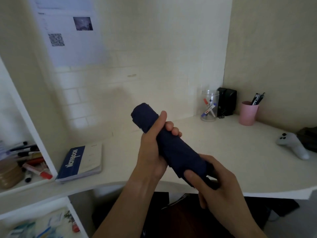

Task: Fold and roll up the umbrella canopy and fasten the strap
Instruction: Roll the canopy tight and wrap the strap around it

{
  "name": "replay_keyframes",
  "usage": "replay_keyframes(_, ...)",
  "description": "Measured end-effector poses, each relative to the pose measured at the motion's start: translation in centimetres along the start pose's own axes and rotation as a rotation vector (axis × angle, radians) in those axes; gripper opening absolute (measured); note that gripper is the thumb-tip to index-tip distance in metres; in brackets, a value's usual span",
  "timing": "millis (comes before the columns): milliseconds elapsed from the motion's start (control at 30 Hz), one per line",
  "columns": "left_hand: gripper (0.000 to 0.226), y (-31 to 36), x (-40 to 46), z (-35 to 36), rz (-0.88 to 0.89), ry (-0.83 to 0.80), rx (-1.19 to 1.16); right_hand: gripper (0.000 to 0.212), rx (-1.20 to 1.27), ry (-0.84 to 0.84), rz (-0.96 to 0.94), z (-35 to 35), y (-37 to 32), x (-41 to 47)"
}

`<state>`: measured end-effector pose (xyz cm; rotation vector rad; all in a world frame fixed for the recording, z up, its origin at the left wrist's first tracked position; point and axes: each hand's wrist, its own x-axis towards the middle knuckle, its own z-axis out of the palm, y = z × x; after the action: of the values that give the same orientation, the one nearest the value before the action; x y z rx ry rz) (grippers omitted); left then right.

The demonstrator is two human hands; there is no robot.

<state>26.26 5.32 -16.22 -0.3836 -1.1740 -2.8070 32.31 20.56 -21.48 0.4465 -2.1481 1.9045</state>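
- I see the dark navy fabric umbrella (171, 146), already rolled into a compact cylinder, held in the air above the front edge of the cream-white surface (214, 143), tilted with its far end up and to the left.
- My left hand (152, 152) is wrapped tight around the upper middle of the roll, thumb lying along the cloth.
- My right hand (216, 179) is closed around the lower end near the handle, thumb pressing on the canopy.
- I cannot tell where the strap is.
- A blue and white notebook (80, 162) lies near the left edge of the surface.
- A pink plastic cup with pens (248, 112) and a clear plastic jar with markers (209, 105) stand at the back right corner.
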Motion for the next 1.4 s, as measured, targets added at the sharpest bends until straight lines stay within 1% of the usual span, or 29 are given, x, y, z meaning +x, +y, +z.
replay_keyframes(33, 0.012, -0.3, -0.4, -0.2, 0.003, -0.07, -0.015, 0.034, 0.132, -0.035, 0.08, -0.3, -0.1, 0.2)
replay_keyframes(100, 0.033, -1.0, -1.1, -1.0, -0.004, -0.153, 0.012, 0.045, 0.387, -0.134, 0.265, -0.9, -0.3, 0.5)
replay_keyframes(167, 0.044, -1.5, -1.3, -1.4, -0.011, -0.179, 0.037, 0.048, 0.511, -0.232, 0.388, -1.5, -0.2, 0.4)
replay_keyframes(267, 0.044, -1.8, -1.2, -1.2, -0.039, -0.226, 0.015, 0.05, 0.531, -0.299, 0.474, -2.2, -0.2, 0.4)
replay_keyframes(367, 0.038, -2.2, -1.0, -1.3, -0.052, -0.223, -0.017, 0.054, 0.527, -0.295, 0.534, -2.5, -0.5, 0.5)
replay_keyframes(433, 0.051, -2.7, -1.3, -1.3, -0.052, -0.215, -0.038, 0.061, 0.504, -0.323, 0.586, -2.7, -0.2, 0.5)
replay_keyframes(500, 0.064, -3.5, -1.5, -1.3, -0.072, -0.224, -0.066, 0.069, 0.524, -0.397, 0.661, -2.6, 0.2, 0.4)
replay_keyframes(533, 0.063, -4.0, -1.6, -1.2, -0.08, -0.237, -0.069, 0.077, 0.564, -0.413, 0.68, -2.3, 0.4, 0.3)
replay_keyframes(567, 0.06, -4.3, -1.7, -1.0, -0.078, -0.233, -0.055, 0.095, 0.605, -0.417, 0.666, -2.1, 0.8, 0.1)
replay_keyframes(600, 0.054, -4.5, -1.6, -0.7, -0.066, -0.203, -0.021, 0.111, 0.608, -0.374, 0.643, -2.1, 0.8, 0.2)
replay_keyframes(633, 0.048, -4.8, -1.4, -0.4, -0.052, -0.153, 0.018, 0.119, 0.567, -0.303, 0.619, -2.3, 0.7, 0.6)
replay_keyframes(667, 0.042, -4.9, -1.2, -0.2, -0.04, -0.094, 0.056, 0.106, 0.489, -0.202, 0.575, -2.4, 0.4, 1.2)
replay_keyframes(733, 0.026, -5.2, -1.1, 0.3, -0.004, -0.021, 0.105, 0.056, 0.235, -0.084, 0.333, -2.9, -0.6, 0.8)
replay_keyframes(767, 0.021, -5.3, -1.3, 0.3, 0.011, -0.024, 0.118, 0.04, 0.149, -0.048, 0.225, -3.0, -0.9, 0.8)
replay_keyframes(800, 0.023, -5.5, -1.6, 0.4, 0.019, -0.056, 0.13, 0.027, 0.144, -0.027, 0.162, -3.2, -0.8, 0.8)
replay_keyframes(833, 0.03, -5.7, -1.9, 0.3, 0.015, -0.109, 0.146, 0.022, 0.175, -0.011, 0.157, -4.0, -0.3, 0.7)
replay_keyframes(900, 0.041, -6.0, -2.5, 0.1, 0.013, -0.182, 0.244, 0.026, 0.302, -0.036, 0.253, -4.5, -0.3, 1.1)
replay_keyframes(933, 0.041, -6.2, -2.6, 0.1, 0.021, -0.164, 0.304, 0.03, 0.34, -0.067, 0.299, -4.8, -0.3, 1.1)
replay_keyframes(1000, 0.032, -6.4, -2.7, 0.3, 0.049, -0.067, 0.344, 0.032, 0.293, -0.091, 0.301, -5.1, -0.5, 0.9)
replay_keyframes(1033, 0.03, -6.6, -2.8, 0.6, 0.058, -0.019, 0.336, 0.032, 0.207, -0.072, 0.254, -5.2, -0.7, 0.8)
replay_keyframes(1067, 0.03, -6.9, -2.9, 0.8, 0.058, 0.021, 0.326, 0.038, 0.079, -0.039, 0.185, -5.2, -0.8, 0.8)
replay_keyframes(1133, 0.037, -7.2, -3.5, 1.0, 0.028, 0.054, 0.317, 0.063, -0.314, -0.039, -0.004, -5.0, -0.6, 0.7)
replay_keyframes(1167, 0.042, -7.1, -3.9, 1.0, -0.002, 0.036, 0.33, 0.068, -0.469, -0.058, -0.107, -4.9, -0.4, 0.8)
replay_keyframes(1200, 0.047, -6.9, -4.3, 0.8, -0.04, 0.008, 0.37, 0.064, -0.527, -0.083, -0.164, -4.9, -0.1, 1.0)
replay_keyframes(1233, 0.053, -6.5, -4.7, 0.2, -0.074, -0.02, 0.434, 0.054, -0.479, -0.115, -0.161, -5.0, -0.2, 1.1)
replay_keyframes(1300, 0.073, -4.8, -5.5, -1.4, -0.118, -0.002, 0.608, 0.034, -0.314, -0.188, -0.031, -6.1, -0.5, 1.1)
replay_keyframes(1333, 0.088, -3.6, -5.8, -2.6, -0.062, 0.052, 0.761, 0.029, -0.288, -0.207, 0.012, -6.9, -0.5, 1.1)
replay_keyframes(1367, 0.101, -2.5, -6.0, -4.0, 0.076, 0.099, 0.981, 0.025, -0.307, -0.228, 0.051, -7.8, -0.4, 1.0)
replay_keyframes(1400, 0.108, -1.6, -6.0, -5.3, 0.27, 0.084, 1.246, 0.021, -0.317, -0.264, 0.094, -8.5, -0.3, 1.0)
